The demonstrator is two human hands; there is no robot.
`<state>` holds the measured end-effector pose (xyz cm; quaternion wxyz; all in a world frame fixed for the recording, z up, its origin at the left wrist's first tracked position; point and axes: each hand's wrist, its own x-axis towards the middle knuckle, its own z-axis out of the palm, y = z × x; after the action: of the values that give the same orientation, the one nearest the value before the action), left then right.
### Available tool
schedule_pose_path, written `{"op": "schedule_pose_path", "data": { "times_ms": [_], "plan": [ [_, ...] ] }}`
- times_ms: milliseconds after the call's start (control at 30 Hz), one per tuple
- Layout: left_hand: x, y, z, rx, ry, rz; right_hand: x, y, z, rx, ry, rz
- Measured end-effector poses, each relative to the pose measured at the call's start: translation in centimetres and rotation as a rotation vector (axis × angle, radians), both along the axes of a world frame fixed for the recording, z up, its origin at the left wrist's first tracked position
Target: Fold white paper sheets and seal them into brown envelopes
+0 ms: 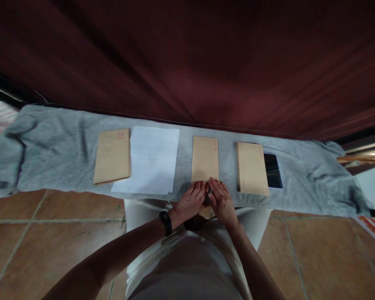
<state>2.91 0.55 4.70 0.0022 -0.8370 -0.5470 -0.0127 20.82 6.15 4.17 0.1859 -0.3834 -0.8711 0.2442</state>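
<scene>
A brown paper envelope (205, 156) with small red print lies in the middle of the grey cloth, its near end under my fingers. My left hand (192, 198), below a black wristband (165, 223), has its fingers close together on the envelope's near left part. Opposite it, my right hand (221, 200) presses its fingers on the near right part, with the fingertips of both hands almost touching. The thumbs are partly hidden in shadow. A little of the tan paper shows between the hands at the near edge.
A stack of brown envelopes (112, 156) overlaps white paper sheets (153, 160) on the left. On the right, another envelope stack (253, 168) partly covers a dark-screened phone (273, 171). Grey cloth (306, 175) covers the narrow surface; a dark red curtain (187, 62) hangs behind.
</scene>
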Motion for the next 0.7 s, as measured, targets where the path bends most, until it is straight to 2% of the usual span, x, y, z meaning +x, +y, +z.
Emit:
{"op": "schedule_pose_path", "data": {
  "times_ms": [267, 700],
  "plan": [
    [0.0, 0.6, -0.1, -0.011, -0.009, -0.038, -0.7, 3.3, -0.3, 0.042, -0.081, -0.046],
    [-0.1, 0.6, 0.3, -0.004, -0.065, -0.045, -3.7, 11.2, -0.8, 0.163, -0.085, -0.119]
  ]
}}
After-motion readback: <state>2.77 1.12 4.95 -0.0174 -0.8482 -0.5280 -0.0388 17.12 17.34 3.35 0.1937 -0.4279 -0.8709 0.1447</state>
